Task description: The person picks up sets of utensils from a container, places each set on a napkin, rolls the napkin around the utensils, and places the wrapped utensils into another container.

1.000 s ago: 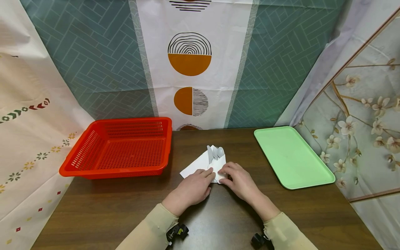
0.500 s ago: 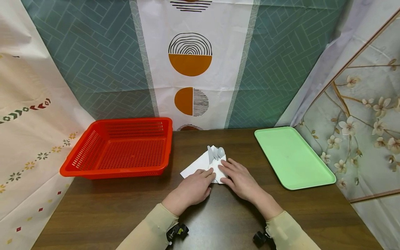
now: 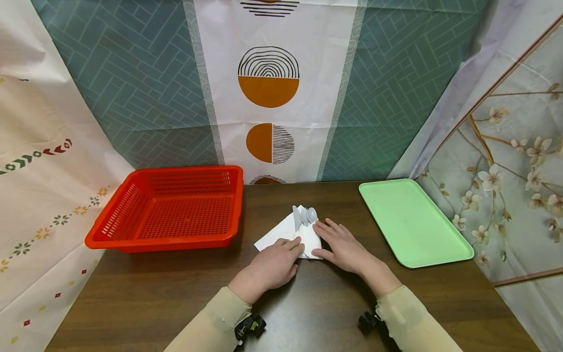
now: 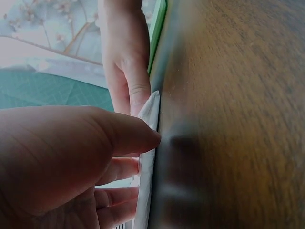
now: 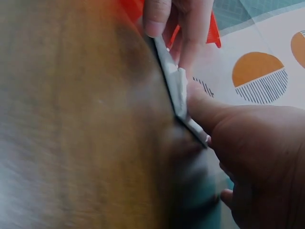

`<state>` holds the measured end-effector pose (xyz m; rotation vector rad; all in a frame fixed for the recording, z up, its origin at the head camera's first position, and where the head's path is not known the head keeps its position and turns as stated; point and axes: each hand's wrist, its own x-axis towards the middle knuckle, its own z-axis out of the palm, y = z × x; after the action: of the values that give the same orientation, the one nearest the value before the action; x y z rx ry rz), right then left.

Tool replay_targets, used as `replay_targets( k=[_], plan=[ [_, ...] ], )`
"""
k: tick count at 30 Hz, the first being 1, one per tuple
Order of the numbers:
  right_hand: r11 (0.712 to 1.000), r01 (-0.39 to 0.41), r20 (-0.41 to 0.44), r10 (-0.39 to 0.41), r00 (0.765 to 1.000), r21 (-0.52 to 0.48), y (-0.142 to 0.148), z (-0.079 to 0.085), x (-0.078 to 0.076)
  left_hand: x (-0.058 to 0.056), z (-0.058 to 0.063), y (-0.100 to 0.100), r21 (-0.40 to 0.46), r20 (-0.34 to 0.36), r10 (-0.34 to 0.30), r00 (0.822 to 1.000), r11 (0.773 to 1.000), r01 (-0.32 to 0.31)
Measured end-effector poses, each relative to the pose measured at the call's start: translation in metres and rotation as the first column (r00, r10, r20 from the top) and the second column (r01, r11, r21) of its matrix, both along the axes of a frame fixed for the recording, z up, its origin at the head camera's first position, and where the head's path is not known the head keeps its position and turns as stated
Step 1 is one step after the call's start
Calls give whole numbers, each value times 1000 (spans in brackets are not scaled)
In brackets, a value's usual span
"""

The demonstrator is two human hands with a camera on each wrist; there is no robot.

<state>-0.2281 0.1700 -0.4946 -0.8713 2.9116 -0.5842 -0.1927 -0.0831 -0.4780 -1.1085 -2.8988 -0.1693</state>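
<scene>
A folded white paper napkin (image 3: 278, 233) lies on the brown table, with a grey plastic knife (image 3: 296, 218), fork (image 3: 304, 215) and spoon (image 3: 312, 215) sticking out of its far end. My left hand (image 3: 273, 265) presses on the near middle of the napkin; in the left wrist view its thumb touches the near edge and the fingers rest on top. Spread out, the fingers of my right hand (image 3: 345, 248) lie on the napkin's right side. The right wrist view has the right thumb against the folded napkin (image 5: 176, 88). The cutlery's lower parts are hidden inside the folds.
A red plastic basket (image 3: 164, 243) with slotted walls stands at the left. On the right lies a light green tray (image 3: 413, 222). A patterned cloth (image 3: 268, 112) hangs behind the wooden table (image 3: 145, 298), and other cloths hang at both sides.
My right hand has gone from bent fingers at the napkin's right edge to spread fingers, shifting a little right and away. The napkin's right flap reaches further right. The left hand stays put.
</scene>
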Motion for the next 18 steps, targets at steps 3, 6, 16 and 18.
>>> replay_targets(
  k=[3,6,16,18],
  plan=[
    [1000,1,29,-2,1000,24,1,3,-4,0,0,0,-1,9,2,1000,1000,-2],
    [1000,5,48,-6,999,31,3,1,-9,0,1,0,-5,14,6,1000,1000,-6],
    [1000,16,9,-16,1000,19,7,-12,-13,1,2,0,-10,34,16,999,1000,-15],
    [1000,9,-30,-8,1000,29,5,-9,-8,2,3,0,-10,30,16,999,1000,-16]
  ],
)
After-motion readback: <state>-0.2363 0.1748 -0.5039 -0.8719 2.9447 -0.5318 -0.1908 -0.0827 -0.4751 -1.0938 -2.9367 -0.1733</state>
